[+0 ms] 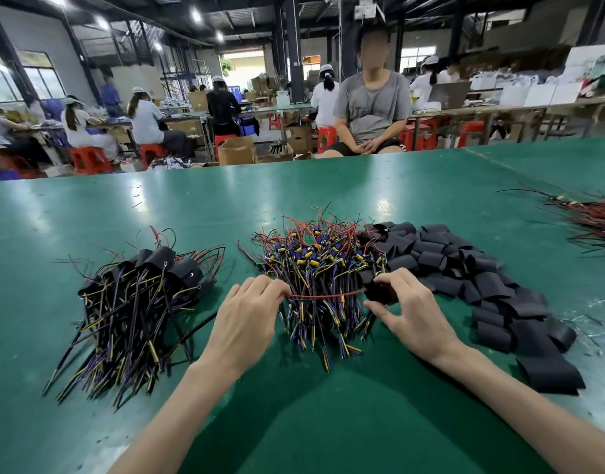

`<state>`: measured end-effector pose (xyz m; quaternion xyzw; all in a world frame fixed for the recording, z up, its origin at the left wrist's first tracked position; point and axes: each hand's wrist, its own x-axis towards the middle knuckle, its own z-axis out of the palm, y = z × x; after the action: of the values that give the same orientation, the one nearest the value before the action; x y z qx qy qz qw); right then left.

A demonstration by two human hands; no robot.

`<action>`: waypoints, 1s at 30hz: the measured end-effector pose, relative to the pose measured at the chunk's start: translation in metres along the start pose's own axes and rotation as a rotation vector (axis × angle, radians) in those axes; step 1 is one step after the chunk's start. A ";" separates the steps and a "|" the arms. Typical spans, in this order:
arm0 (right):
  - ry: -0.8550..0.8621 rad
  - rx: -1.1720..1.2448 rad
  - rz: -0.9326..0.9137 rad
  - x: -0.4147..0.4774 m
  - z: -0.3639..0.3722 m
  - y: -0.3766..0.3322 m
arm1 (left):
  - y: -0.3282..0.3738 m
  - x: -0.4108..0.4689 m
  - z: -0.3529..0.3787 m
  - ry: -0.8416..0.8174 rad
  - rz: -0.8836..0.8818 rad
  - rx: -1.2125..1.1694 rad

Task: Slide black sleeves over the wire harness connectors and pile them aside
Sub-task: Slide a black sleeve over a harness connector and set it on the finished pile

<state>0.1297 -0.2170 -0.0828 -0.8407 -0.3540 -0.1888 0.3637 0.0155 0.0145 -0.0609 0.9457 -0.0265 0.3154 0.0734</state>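
1. In the lower left of the frame, the sleeved pile [137, 302] lies on the green bench [191, 206]. Its harnesses wear black sleeves at their upper ends, and their wire tails fan toward the bottom left corner.
2. Just left of centre, the left hand [249, 313] has its fingers curled, pinching one end of a red wire [325, 295].
3. That wire runs taut and nearly level between the two hands, crossing the near part of the bare harness pile [321, 265].
4. This pile sits in the middle of the frame, a tangle of red, black, yellow and purple wires with blue and yellow connectors.
5. Just right of centre, the right hand [410, 309] grips a black sleeve [378, 292], fingers curled over it and thumb beneath. The wire's other end meets this sleeve; what is inside it cannot be told.
6. To the right, the sleeve heap [465, 268] touches the bare pile's edge and trails toward the lower right.
7. At the far right edge, well apart, lies another wire bundle [595, 220].
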 end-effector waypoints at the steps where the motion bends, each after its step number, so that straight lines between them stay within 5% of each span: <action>1: -0.004 0.000 -0.003 0.000 0.000 0.000 | 0.000 -0.001 0.000 -0.010 -0.005 -0.035; 10: -0.013 0.074 0.016 -0.001 0.001 -0.003 | 0.001 -0.002 0.000 0.089 -0.223 -0.394; 17: 0.022 0.186 0.048 0.000 -0.001 -0.012 | 0.001 -0.001 -0.001 0.005 -0.279 -0.570; 27: 0.056 0.252 0.093 0.002 -0.003 -0.013 | 0.002 -0.002 -0.001 -0.017 -0.224 -0.444; 30: 0.003 0.520 0.290 0.004 -0.006 -0.012 | 0.003 -0.002 -0.001 0.003 -0.175 -0.340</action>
<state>0.1235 -0.2139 -0.0703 -0.7608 -0.2663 -0.0390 0.5905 0.0127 0.0117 -0.0610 0.9180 0.0033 0.3001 0.2593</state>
